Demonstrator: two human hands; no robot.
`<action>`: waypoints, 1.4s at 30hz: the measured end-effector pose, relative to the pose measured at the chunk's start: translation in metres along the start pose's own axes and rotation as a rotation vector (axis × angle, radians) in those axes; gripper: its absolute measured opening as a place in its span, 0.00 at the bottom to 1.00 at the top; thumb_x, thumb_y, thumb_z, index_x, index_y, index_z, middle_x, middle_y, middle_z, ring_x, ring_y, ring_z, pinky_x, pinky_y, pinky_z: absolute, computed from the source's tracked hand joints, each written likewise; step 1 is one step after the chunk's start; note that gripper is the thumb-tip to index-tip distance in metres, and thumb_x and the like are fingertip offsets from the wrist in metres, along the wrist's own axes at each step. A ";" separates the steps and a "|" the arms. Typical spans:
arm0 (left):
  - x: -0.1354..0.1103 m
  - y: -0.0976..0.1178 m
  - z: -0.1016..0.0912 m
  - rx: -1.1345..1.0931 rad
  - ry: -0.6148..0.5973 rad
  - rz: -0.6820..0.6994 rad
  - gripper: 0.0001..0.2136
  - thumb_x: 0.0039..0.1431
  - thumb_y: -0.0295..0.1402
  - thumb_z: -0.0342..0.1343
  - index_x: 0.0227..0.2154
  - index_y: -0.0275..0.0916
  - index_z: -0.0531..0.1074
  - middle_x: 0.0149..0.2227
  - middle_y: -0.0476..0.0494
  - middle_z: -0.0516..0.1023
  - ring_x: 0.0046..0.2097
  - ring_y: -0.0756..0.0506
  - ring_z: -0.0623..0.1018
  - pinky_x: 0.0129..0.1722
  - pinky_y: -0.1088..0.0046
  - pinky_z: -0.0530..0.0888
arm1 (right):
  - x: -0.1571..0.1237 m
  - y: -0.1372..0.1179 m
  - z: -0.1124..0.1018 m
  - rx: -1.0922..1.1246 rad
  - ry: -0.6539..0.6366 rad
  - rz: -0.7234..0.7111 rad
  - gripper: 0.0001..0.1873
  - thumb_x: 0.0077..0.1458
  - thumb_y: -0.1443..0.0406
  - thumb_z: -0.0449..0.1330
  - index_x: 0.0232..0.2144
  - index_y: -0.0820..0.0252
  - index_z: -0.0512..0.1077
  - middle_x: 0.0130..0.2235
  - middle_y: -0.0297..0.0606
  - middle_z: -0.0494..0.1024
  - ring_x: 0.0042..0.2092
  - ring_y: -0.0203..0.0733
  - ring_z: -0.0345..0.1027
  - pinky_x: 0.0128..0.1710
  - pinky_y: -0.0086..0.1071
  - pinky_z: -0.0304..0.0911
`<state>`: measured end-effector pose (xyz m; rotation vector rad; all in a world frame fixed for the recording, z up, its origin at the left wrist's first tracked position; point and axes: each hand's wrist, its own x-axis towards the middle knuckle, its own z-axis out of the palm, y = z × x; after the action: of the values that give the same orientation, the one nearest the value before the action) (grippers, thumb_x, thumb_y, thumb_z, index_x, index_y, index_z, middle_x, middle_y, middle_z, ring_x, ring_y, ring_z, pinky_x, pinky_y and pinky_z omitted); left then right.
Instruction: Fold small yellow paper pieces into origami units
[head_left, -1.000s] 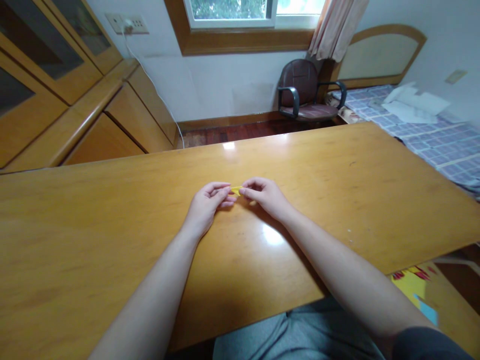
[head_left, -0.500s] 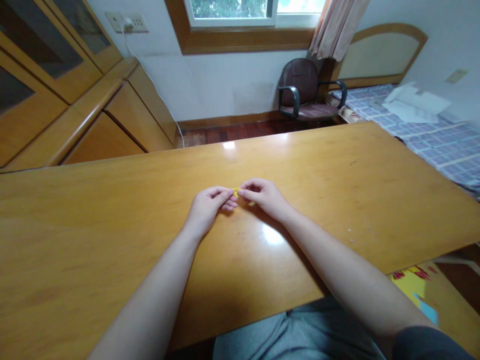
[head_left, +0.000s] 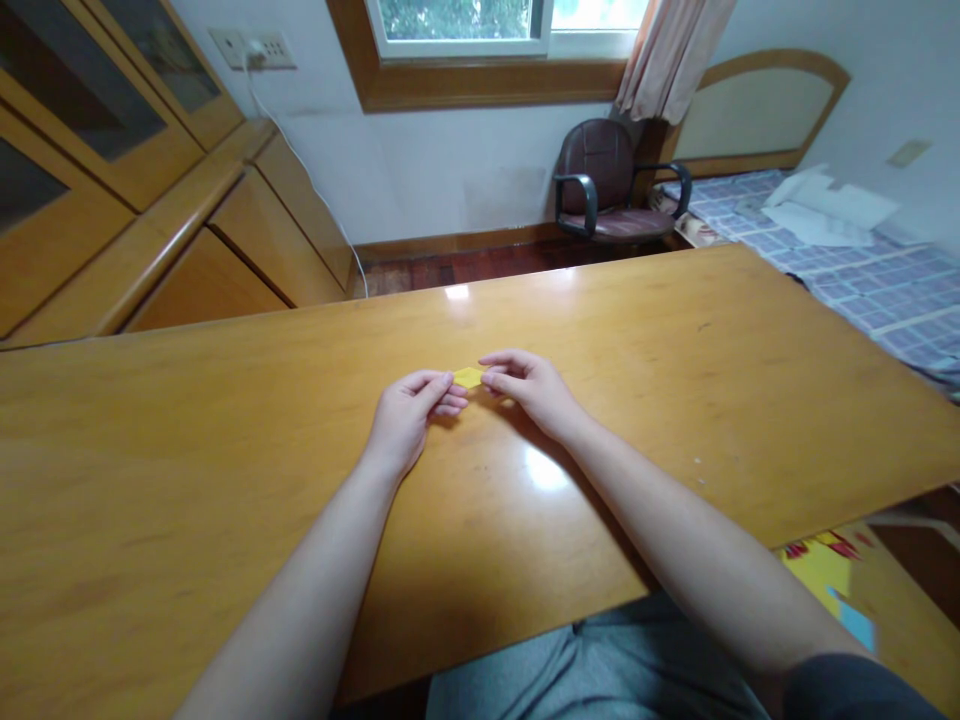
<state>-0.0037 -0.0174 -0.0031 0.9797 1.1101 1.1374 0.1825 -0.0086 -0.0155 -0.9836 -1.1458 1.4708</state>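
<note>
A small yellow folded piece of paper (head_left: pixel 469 377) sits just above the middle of the wooden table (head_left: pixel 225 440). My left hand (head_left: pixel 409 420) pinches its left end with curled fingers. My right hand (head_left: pixel 529 390) pinches its right end, fingers bent and closed on it. Both forearms reach in from the near edge. Most of the paper shows between the fingertips; its ends are hidden under them.
Wooden cabinets (head_left: pixel 112 200) stand to the left behind the table. A dark armchair (head_left: pixel 611 180) is by the far wall under the window. A bed with a checked cover (head_left: pixel 885 280) lies to the right. A yellow printed sheet (head_left: pixel 825 570) shows below the table's right corner.
My fingertips have drawn slightly apart, so more of the yellow paper shows between them and it looks flatter. Both hands stay in the same spot.
</note>
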 end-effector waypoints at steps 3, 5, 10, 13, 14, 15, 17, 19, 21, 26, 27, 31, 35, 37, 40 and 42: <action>-0.001 0.002 0.000 -0.017 0.001 -0.002 0.13 0.47 0.40 0.69 0.27 0.33 0.78 0.27 0.43 0.81 0.26 0.51 0.78 0.27 0.78 0.74 | 0.000 0.001 -0.001 0.010 0.000 -0.025 0.19 0.46 0.59 0.69 0.40 0.61 0.75 0.30 0.33 0.78 0.30 0.34 0.70 0.37 0.32 0.67; -0.001 0.002 0.000 -0.022 0.002 0.000 0.13 0.47 0.40 0.69 0.27 0.33 0.78 0.27 0.43 0.81 0.26 0.51 0.78 0.26 0.79 0.74 | 0.000 0.000 -0.001 0.010 0.002 -0.026 0.19 0.46 0.59 0.69 0.41 0.61 0.74 0.30 0.33 0.78 0.30 0.34 0.71 0.37 0.33 0.67; 0.000 0.001 0.000 -0.035 0.014 0.009 0.13 0.46 0.39 0.69 0.26 0.33 0.77 0.26 0.44 0.81 0.25 0.52 0.78 0.26 0.80 0.73 | 0.000 -0.002 -0.002 0.018 0.022 -0.032 0.21 0.46 0.58 0.70 0.41 0.61 0.73 0.28 0.32 0.79 0.29 0.34 0.71 0.36 0.32 0.68; 0.000 0.000 0.000 -0.045 0.022 0.017 0.13 0.46 0.39 0.69 0.26 0.33 0.77 0.27 0.44 0.81 0.26 0.52 0.78 0.26 0.81 0.73 | 0.000 -0.003 -0.002 0.033 0.043 -0.050 0.20 0.46 0.59 0.70 0.40 0.60 0.73 0.27 0.31 0.78 0.29 0.34 0.70 0.36 0.32 0.68; 0.000 0.000 0.000 -0.043 0.022 0.017 0.13 0.46 0.39 0.69 0.26 0.33 0.77 0.27 0.44 0.82 0.26 0.52 0.78 0.26 0.81 0.73 | 0.000 -0.003 -0.003 0.035 0.053 -0.053 0.19 0.46 0.59 0.70 0.40 0.60 0.73 0.27 0.31 0.78 0.29 0.34 0.71 0.36 0.32 0.68; 0.000 0.000 0.000 -0.041 0.024 0.018 0.13 0.46 0.39 0.68 0.26 0.33 0.77 0.27 0.43 0.82 0.26 0.52 0.78 0.26 0.81 0.73 | 0.001 -0.003 -0.003 0.035 0.063 -0.053 0.19 0.46 0.59 0.69 0.39 0.60 0.73 0.27 0.31 0.78 0.29 0.35 0.71 0.37 0.32 0.68; 0.000 -0.001 0.000 -0.033 0.031 0.022 0.13 0.47 0.39 0.68 0.26 0.33 0.77 0.28 0.43 0.82 0.26 0.52 0.78 0.26 0.81 0.73 | 0.001 -0.002 -0.004 0.028 0.085 -0.043 0.18 0.47 0.59 0.69 0.39 0.60 0.73 0.28 0.32 0.79 0.31 0.36 0.72 0.37 0.32 0.68; 0.000 -0.001 0.000 -0.025 0.038 0.030 0.13 0.47 0.39 0.68 0.26 0.33 0.77 0.27 0.43 0.82 0.26 0.52 0.78 0.26 0.80 0.74 | 0.001 -0.001 -0.004 0.027 0.105 -0.034 0.17 0.47 0.58 0.69 0.38 0.60 0.74 0.29 0.33 0.79 0.32 0.36 0.73 0.38 0.33 0.68; 0.000 -0.002 0.000 -0.012 0.042 0.038 0.13 0.47 0.39 0.68 0.26 0.33 0.77 0.27 0.43 0.81 0.26 0.51 0.78 0.26 0.79 0.74 | 0.001 -0.001 -0.003 0.026 0.121 -0.038 0.16 0.49 0.58 0.67 0.38 0.60 0.74 0.31 0.34 0.79 0.33 0.36 0.73 0.39 0.33 0.68; 0.000 -0.005 -0.002 0.071 -0.008 0.050 0.13 0.50 0.41 0.67 0.28 0.33 0.77 0.28 0.43 0.82 0.27 0.49 0.79 0.28 0.76 0.76 | -0.001 0.001 0.001 -0.119 0.065 -0.064 0.14 0.51 0.58 0.66 0.38 0.60 0.77 0.37 0.38 0.81 0.36 0.37 0.73 0.40 0.33 0.67; 0.000 -0.005 -0.002 0.091 -0.029 0.049 0.13 0.51 0.41 0.66 0.29 0.34 0.78 0.28 0.42 0.82 0.27 0.49 0.79 0.29 0.75 0.77 | -0.001 0.002 0.002 -0.159 0.036 -0.075 0.14 0.50 0.59 0.67 0.39 0.60 0.78 0.37 0.38 0.81 0.36 0.37 0.73 0.40 0.32 0.67; -0.001 -0.006 -0.003 0.143 -0.091 0.045 0.14 0.53 0.42 0.65 0.30 0.34 0.78 0.29 0.41 0.82 0.28 0.48 0.79 0.31 0.73 0.77 | -0.003 0.003 0.005 -0.237 -0.044 -0.119 0.13 0.50 0.62 0.66 0.40 0.60 0.79 0.33 0.36 0.80 0.32 0.35 0.71 0.36 0.31 0.65; -0.001 -0.005 -0.003 0.098 -0.121 0.052 0.14 0.54 0.43 0.64 0.32 0.34 0.78 0.31 0.41 0.82 0.28 0.49 0.79 0.32 0.73 0.77 | -0.002 0.002 0.005 -0.213 -0.022 -0.126 0.12 0.50 0.62 0.66 0.37 0.61 0.79 0.29 0.33 0.78 0.29 0.34 0.69 0.33 0.30 0.64; 0.000 -0.006 -0.003 0.062 -0.127 0.056 0.14 0.53 0.43 0.65 0.32 0.34 0.79 0.32 0.41 0.82 0.29 0.49 0.79 0.33 0.73 0.78 | -0.002 0.001 0.005 -0.180 -0.016 -0.114 0.12 0.50 0.61 0.66 0.37 0.61 0.78 0.27 0.33 0.77 0.29 0.34 0.68 0.32 0.30 0.63; 0.000 -0.007 -0.004 0.045 -0.131 0.035 0.13 0.50 0.40 0.67 0.32 0.35 0.79 0.32 0.42 0.82 0.30 0.49 0.80 0.33 0.74 0.77 | -0.002 0.001 0.005 -0.129 -0.014 -0.106 0.14 0.49 0.60 0.67 0.38 0.61 0.78 0.28 0.33 0.77 0.29 0.34 0.68 0.32 0.30 0.63; 0.001 -0.007 -0.004 0.043 -0.133 0.017 0.13 0.50 0.39 0.68 0.32 0.35 0.79 0.32 0.42 0.82 0.30 0.49 0.80 0.33 0.74 0.77 | -0.002 0.001 0.005 -0.106 -0.024 -0.101 0.15 0.49 0.60 0.67 0.38 0.61 0.78 0.28 0.33 0.77 0.29 0.35 0.68 0.33 0.30 0.64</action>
<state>-0.0058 -0.0178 -0.0107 1.0842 1.0244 1.0506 0.1777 -0.0117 -0.0152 -0.9680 -1.2839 1.3560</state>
